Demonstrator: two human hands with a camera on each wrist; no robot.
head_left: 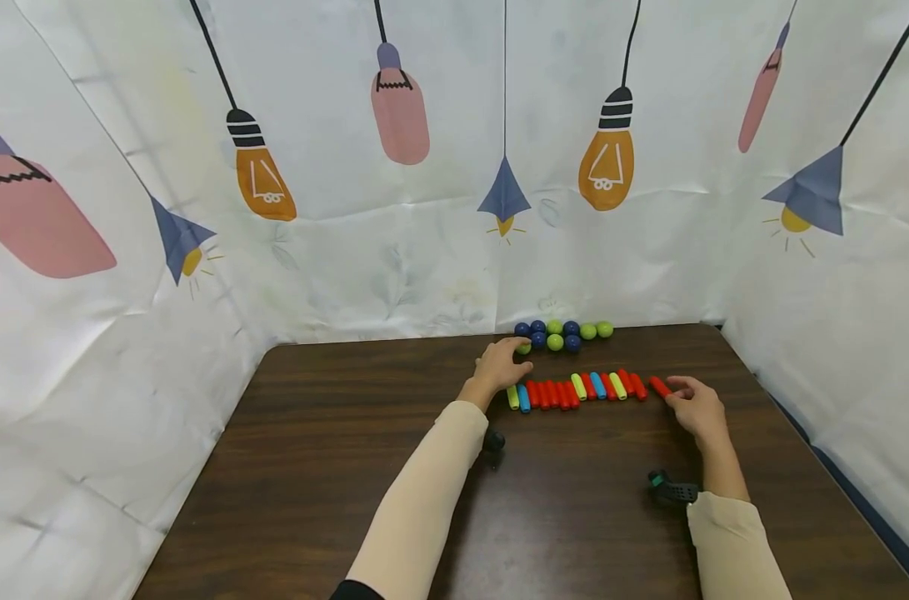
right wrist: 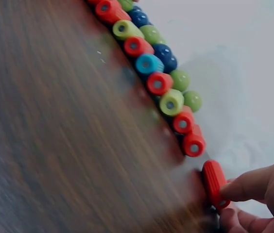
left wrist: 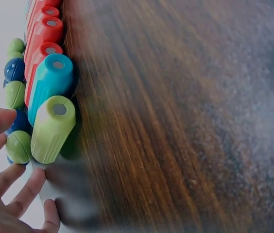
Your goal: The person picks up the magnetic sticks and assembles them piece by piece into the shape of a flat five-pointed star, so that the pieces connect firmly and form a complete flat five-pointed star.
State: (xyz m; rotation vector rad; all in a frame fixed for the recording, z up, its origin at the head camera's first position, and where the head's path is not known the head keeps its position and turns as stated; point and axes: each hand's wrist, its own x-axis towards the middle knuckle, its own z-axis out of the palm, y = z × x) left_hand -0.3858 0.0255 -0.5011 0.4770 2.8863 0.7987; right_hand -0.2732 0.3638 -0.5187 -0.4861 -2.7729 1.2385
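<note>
Off the right end of the row point(head_left: 578, 387), what's the loose piece?

Red rod point(head_left: 659, 387). Lies on its side just past the row's last rod point(head_left: 639, 387), small gap between, not touching.

Who has it?

Right hand point(head_left: 696, 408). Fingertips pinch the rod at its right end; left tip is free and faces the row.

Axis?

Angled. From the wearer's seat it runs far-left to near-right. Row rods point mostly away from the wearer, side by side, so the red rod is skewed to its neighbours. That angle plus the gap is the relation that matters, I'd say: row to the left of the fingertips, rod between them and it.

Left hand point(head_left: 496, 367) any use there?

Wrong end. It's up at the row's left end, fingers spread and a bit bent around the leftmost green ball point(left wrist: 19, 145). Contact: can't tell. Green end rod point(head_left: 512, 397) is just beside those fingers.

So right is nearer.

By far. Already on it.

Rest of layout?

Blue and green balls point(head_left: 555, 342) bunched behind the row, toward the table's point(head_left: 349, 467) far edge.
</note>
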